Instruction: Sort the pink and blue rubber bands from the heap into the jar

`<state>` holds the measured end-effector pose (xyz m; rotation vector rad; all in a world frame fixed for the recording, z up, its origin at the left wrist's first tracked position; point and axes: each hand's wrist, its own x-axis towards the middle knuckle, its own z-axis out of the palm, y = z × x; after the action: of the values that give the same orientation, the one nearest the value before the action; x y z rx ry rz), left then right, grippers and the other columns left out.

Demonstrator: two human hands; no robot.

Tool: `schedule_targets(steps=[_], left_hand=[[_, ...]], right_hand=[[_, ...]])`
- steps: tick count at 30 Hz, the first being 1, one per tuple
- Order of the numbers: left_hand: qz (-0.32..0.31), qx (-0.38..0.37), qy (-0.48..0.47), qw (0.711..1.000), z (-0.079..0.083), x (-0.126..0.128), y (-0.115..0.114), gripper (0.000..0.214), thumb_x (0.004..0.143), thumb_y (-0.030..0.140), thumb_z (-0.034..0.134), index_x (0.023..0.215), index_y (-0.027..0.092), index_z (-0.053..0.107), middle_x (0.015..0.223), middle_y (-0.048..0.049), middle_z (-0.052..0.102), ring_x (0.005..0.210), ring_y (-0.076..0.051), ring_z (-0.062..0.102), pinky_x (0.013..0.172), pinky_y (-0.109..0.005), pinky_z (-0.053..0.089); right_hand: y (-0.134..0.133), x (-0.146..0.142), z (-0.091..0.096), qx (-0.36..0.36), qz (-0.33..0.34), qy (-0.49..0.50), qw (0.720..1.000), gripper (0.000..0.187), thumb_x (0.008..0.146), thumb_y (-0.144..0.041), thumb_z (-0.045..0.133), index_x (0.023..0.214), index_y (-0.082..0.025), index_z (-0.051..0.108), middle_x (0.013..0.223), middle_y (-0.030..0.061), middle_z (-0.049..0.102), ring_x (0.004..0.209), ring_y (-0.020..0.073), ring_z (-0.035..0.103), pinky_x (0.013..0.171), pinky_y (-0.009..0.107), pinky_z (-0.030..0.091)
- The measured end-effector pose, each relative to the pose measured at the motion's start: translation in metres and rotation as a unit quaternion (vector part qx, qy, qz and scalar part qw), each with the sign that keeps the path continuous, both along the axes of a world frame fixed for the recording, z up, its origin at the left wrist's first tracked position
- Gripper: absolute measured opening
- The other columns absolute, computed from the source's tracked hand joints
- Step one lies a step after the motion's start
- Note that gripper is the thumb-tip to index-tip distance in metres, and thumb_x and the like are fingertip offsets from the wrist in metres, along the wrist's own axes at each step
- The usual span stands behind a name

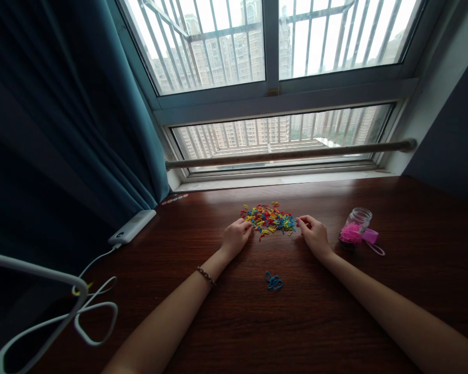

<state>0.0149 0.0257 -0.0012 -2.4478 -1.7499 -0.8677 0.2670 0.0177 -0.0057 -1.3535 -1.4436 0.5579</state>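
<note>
A heap of several small coloured rubber bands [269, 217] (red, yellow, blue) lies on the dark wooden table [257, 322]. My left hand [236, 237] rests at the heap's left edge with its fingers curled in. My right hand [314, 234] sits at the heap's right edge, fingertips pinched together on something too small to name. A few blue bands [273, 281] lie apart, nearer to me, between my forearms. A bracelet [206, 275] circles my left wrist.
A small glass jar [355, 226] holding pink bands stands right of my right hand, with a pink tag [370, 236] beside it. A white power bank [132, 226] and white cables [89, 311] lie at the left. Teal curtain [62, 130] hangs left; window behind.
</note>
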Motion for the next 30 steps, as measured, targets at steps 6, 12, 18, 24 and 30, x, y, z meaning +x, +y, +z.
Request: schedule_targets(steps=[6, 12, 18, 24, 30], left_hand=[[-0.048, -0.071, -0.254, 0.963, 0.002, -0.001, 0.005, 0.020, 0.077, 0.032, 0.051, 0.078, 0.015, 0.062, 0.066, -0.0021, 0.058, 0.060, -0.012, 0.050, 0.058, -0.023, 0.038], [-0.115, -0.231, -0.477, 0.840, 0.006, 0.005, 0.002, 0.021, 0.069, 0.032, 0.057, 0.068, 0.011, 0.057, 0.049, 0.0036, 0.044, 0.043, -0.005, 0.036, 0.042, -0.018, 0.024], [-0.159, -0.275, -0.457, 0.831, 0.010, 0.006, -0.003, 0.020, 0.067, 0.030, 0.056, 0.064, 0.010, 0.058, 0.045, 0.0049, 0.040, 0.041, -0.004, 0.029, 0.041, -0.018, 0.019], [-0.242, -0.348, -0.303, 0.854, 0.023, 0.011, -0.014, 0.024, 0.066, 0.033, 0.060, 0.069, 0.010, 0.065, 0.055, -0.0004, 0.055, 0.050, -0.008, 0.044, 0.047, -0.019, 0.033], [-0.337, -0.451, -0.123, 0.817, 0.031, 0.018, -0.025, 0.027, 0.064, 0.038, 0.065, 0.068, 0.010, 0.065, 0.057, -0.0011, 0.058, 0.052, -0.009, 0.048, 0.048, -0.018, 0.035]], right_hand=[[-0.004, -0.008, 0.001, -0.031, 0.134, 0.030, 0.990, 0.032, 0.074, -0.045, 0.051, 0.069, -0.015, 0.061, 0.059, 0.0021, 0.059, 0.049, 0.0115, 0.049, 0.047, 0.022, 0.035], [-0.016, -0.020, 0.007, -0.101, 0.321, 0.039, 0.941, 0.026, 0.067, -0.038, 0.062, 0.077, -0.014, 0.065, 0.069, 0.0025, 0.063, 0.058, 0.0113, 0.053, 0.053, 0.021, 0.039], [-0.033, -0.031, 0.015, -0.118, 0.423, -0.024, 0.898, 0.030, 0.063, -0.042, 0.065, 0.075, -0.014, 0.068, 0.067, 0.0025, 0.064, 0.058, 0.0118, 0.054, 0.052, 0.021, 0.039], [-0.009, -0.007, 0.004, -0.009, 0.054, -0.071, 0.996, 0.024, 0.071, -0.039, 0.055, 0.071, -0.018, 0.066, 0.066, 0.0032, 0.065, 0.055, 0.0142, 0.055, 0.056, 0.025, 0.040], [0.006, 0.010, -0.005, -0.041, 0.034, -0.184, 0.981, 0.016, 0.066, -0.032, 0.056, 0.072, -0.020, 0.066, 0.070, 0.0022, 0.065, 0.062, 0.0157, 0.057, 0.061, 0.026, 0.041]])
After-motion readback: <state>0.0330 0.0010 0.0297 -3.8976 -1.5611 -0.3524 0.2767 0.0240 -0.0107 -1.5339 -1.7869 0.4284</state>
